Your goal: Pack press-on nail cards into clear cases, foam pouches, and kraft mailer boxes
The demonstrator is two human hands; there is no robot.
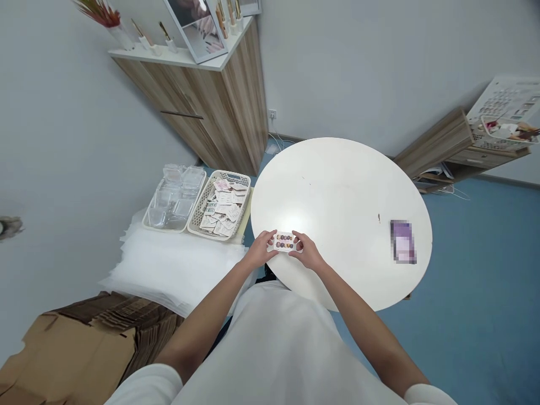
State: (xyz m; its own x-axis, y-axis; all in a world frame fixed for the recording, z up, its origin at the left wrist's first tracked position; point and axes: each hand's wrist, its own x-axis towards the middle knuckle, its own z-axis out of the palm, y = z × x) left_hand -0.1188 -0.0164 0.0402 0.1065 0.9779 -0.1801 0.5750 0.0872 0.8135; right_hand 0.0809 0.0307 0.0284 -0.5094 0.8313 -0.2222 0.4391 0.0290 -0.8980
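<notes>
A small white card [284, 242] with two rows of coloured press-on nails sits at the near edge of the round white table [337, 191]. My left hand [263, 249] pinches its left end and my right hand [307, 251] pinches its right end. Both hands have their fingers closed on the card, just above the tabletop.
To my left a cream basket [242, 179] holds several similar cards, beside a tray of clear plastic boxes [174, 197], both on stacked white foam sheets [177, 264]. Flattened cardboard [84, 337] lies lower left. A purple card [403, 241] rests on the table's right side. A wooden cabinet [211, 101] stands behind.
</notes>
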